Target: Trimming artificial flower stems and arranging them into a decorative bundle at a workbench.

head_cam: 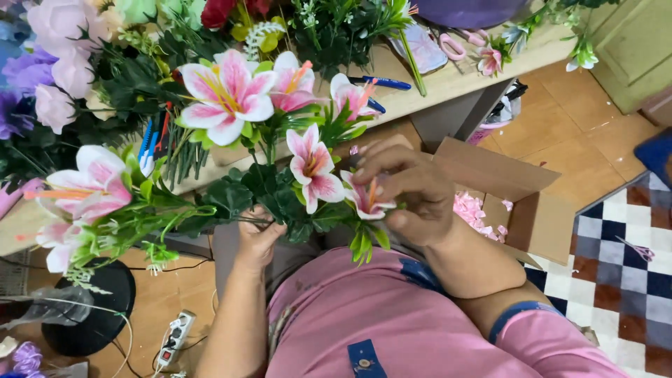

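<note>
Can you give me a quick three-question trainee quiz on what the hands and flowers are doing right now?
1. True or false: the left hand grips the stems of the lily bunch from below.
2. What does the right hand pinch? A) scissors B) a pink-and-white lily bloom C) a pen
3. What lies inside the cardboard box on the floor?

Key: 1. True. 2. B. 3. Loose pink petals.
</note>
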